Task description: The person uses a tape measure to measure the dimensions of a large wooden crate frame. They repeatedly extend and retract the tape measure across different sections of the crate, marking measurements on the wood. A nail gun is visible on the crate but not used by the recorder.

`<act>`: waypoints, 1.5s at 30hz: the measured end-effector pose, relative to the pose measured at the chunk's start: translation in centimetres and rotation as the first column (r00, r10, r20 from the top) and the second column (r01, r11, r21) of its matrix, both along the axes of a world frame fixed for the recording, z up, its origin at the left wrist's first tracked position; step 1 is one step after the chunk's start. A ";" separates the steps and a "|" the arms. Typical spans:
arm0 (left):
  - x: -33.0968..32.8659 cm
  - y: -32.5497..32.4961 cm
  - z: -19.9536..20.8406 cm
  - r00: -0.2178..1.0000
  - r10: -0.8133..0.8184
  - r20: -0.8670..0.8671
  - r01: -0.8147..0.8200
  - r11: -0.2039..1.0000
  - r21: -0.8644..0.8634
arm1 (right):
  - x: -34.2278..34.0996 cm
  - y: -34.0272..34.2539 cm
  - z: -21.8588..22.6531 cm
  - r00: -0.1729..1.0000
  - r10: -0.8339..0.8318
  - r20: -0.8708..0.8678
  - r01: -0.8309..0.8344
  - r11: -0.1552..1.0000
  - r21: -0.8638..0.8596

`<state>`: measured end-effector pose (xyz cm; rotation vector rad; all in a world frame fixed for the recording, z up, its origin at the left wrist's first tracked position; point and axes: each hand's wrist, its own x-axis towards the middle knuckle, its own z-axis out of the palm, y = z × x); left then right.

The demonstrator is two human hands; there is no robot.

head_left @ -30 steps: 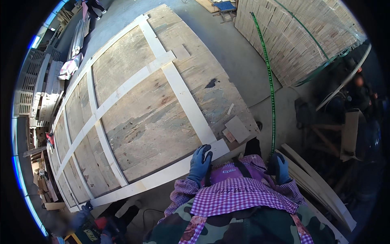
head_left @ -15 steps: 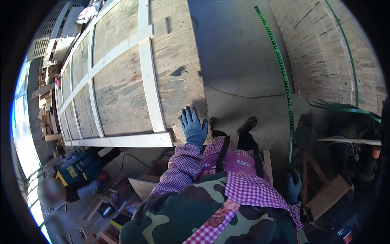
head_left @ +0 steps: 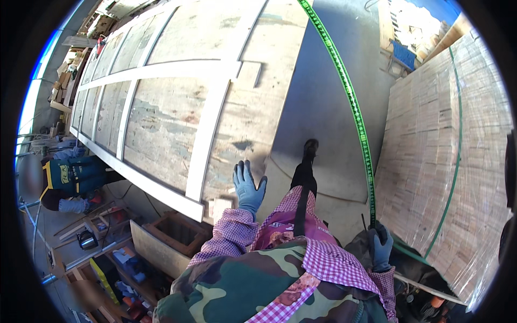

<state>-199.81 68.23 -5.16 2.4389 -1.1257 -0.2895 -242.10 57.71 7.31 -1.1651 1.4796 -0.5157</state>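
My left hand (head_left: 249,185), in a blue-grey work glove, is open with its fingers spread over the near right corner of a large wooden worktable (head_left: 264,102). White strips (head_left: 209,137) form a grid on the tabletop, and a small wood block (head_left: 222,207) lies at the near edge by my left wrist. Lower right, my gloved right hand (head_left: 381,247) is closed around the near end of a bright green tape measure (head_left: 353,102). Its blade curves away over the floor toward the table's far right. A thin dark stick shows beside that hand; its kind is unclear.
A tall plastic-wrapped stack of wood pieces (head_left: 425,161) with a green strap stands on the right. At the left, a person in a dark green vest (head_left: 75,175) bends beside the table. Below lie a wooden frame (head_left: 175,231), a leaning board (head_left: 156,253) and tools.
My view has turned and shifted, bringing the wrapped stack and tape farther into sight. The tape's far part now passes over the table's right edge. My left hand stays spread; my right keeps the tape.
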 end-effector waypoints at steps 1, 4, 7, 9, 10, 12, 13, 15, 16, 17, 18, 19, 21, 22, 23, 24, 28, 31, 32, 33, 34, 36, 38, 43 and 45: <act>1.8 -2.9 -0.7 0.997 0.066 -0.030 -0.067 0.998 -0.023 | 1.3 -2.3 0.5 0.999 -0.005 0.033 0.006 0.999 -0.033; 7.5 -14.2 -1.0 0.958 0.271 -0.091 -0.273 0.962 -0.014 | 1.6 -8.0 -1.6 0.995 -0.096 0.020 0.094 0.993 0.070; 13.2 -24.1 -1.7 0.870 0.461 -0.174 -0.445 0.887 0.127 | 3.5 -14.5 -1.1 0.992 -0.123 -0.009 0.123 0.981 0.151; 15.7 -28.4 -0.1 0.797 0.577 -0.180 -0.501 0.797 0.338 | 6.9 -19.7 1.8 0.980 -0.201 -0.002 0.196 0.957 0.213; 16.7 -29.7 0.2 0.779 0.597 -0.192 -0.490 0.770 0.408 | 8.2 -22.4 2.8 0.976 -0.218 -0.004 0.213 0.949 0.233; 17.9 -31.2 -1.1 0.733 0.668 -0.132 -0.543 0.691 0.477 | 9.2 -26.6 2.6 0.971 -0.237 0.016 0.228 0.947 0.226; 17.9 -32.3 -0.5 0.684 0.721 -0.112 -0.576 0.628 0.524 | 9.6 -29.1 2.3 0.970 -0.242 0.024 0.231 0.948 0.220; 17.8 -33.0 -0.3 0.654 0.753 -0.072 -0.608 0.579 0.543 | 9.5 -32.7 1.0 0.984 -0.162 0.073 0.151 0.978 0.142; 17.2 -34.4 -1.8 0.668 0.741 -0.068 -0.618 0.603 0.504 | 8.6 -34.5 -0.3 0.988 -0.131 0.080 0.128 0.991 0.047; 17.0 -33.9 -2.6 0.668 0.744 -0.012 -0.645 0.588 0.488 | 8.9 -37.5 -1.8 0.991 -0.116 0.064 0.114 0.993 0.034; 17.2 -33.0 -3.7 0.668 0.744 -0.001 -0.663 0.596 0.453 | 9.5 -40.6 -3.3 0.991 -0.119 0.053 0.118 0.993 0.028; 17.0 -34.3 -2.5 0.612 0.791 -0.015 -0.675 0.533 0.510 | 9.9 -43.8 -4.9 0.991 -0.125 0.040 0.124 0.992 0.019; 16.1 -36.6 0.8 0.552 0.834 0.004 -0.670 0.440 0.598 | 10.8 -50.2 -7.7 0.992 -0.118 0.038 0.118 0.993 0.012; 15.7 -38.2 2.5 0.475 0.879 -0.046 -0.661 0.391 0.640 | 11.2 -53.6 -9.0 0.993 -0.111 0.033 0.111 0.994 0.004; 15.0 -37.8 2.1 0.410 0.910 -0.069 -0.737 0.374 0.563 | 11.2 -56.7 -10.6 0.995 -0.086 0.044 0.086 0.996 0.004; 13.9 -38.9 1.9 0.353 0.928 -0.119 -0.796 0.365 0.484 | 10.1 -59.8 -12.7 0.996 -0.066 0.051 0.067 0.998 -0.021; 9.9 -47.8 -5.8 0.112 0.920 -0.374 -0.955 0.204 0.216 | 19.9 -75.7 -6.4 0.993 -0.016 0.119 -0.010 0.977 0.214; 11.1 -60.0 -3.5 0.143 0.842 -0.520 -0.955 0.254 0.150 | 27.5 -88.8 -5.2 0.950 0.246 0.192 -0.236 0.969 -0.072; 12.1 -63.5 -3.7 0.161 0.816 -0.555 -0.953 0.276 0.129 | 30.3 -92.7 -4.1 0.932 0.289 0.218 -0.281 0.957 -0.070; 13.8 -69.1 -0.8 0.181 0.786 -0.592 -0.953 0.288 0.090 | 30.9 -98.5 -6.1 0.898 0.404 0.173 -0.374 0.910 -0.181; 15.4 -73.6 2.2 0.211 0.756 -0.619 -0.952 0.303 0.046 | 31.8 -103.9 -8.4 0.856 0.502 0.123 -0.455 0.845 -0.281; 15.8 -74.5 -2.5 0.155 0.869 -0.469 -0.959 0.247 0.142 | 40.4 -105.8 -1.9 0.814 0.556 0.166 -0.541 0.831 -0.129; 19.1 -79.1 -2.5 0.043 0.893 -0.449 -0.952 0.172 0.252 | 44.6 -108.8 1.3 0.830 0.534 0.162 -0.525 0.845 -0.099; 23.1 -86.9 -4.1 -0.264 0.954 -0.144 -0.799 -0.132 0.587 | 42.2 -119.0 -2.5 0.869 0.487 0.084 -0.484 0.873 -0.062; 23.6 -87.3 -5.1 -0.332 0.938 -0.101 -0.786 -0.216 0.579 | 40.6 -123.8 -6.5 0.860 0.509 0.045 -0.499 0.855 -0.140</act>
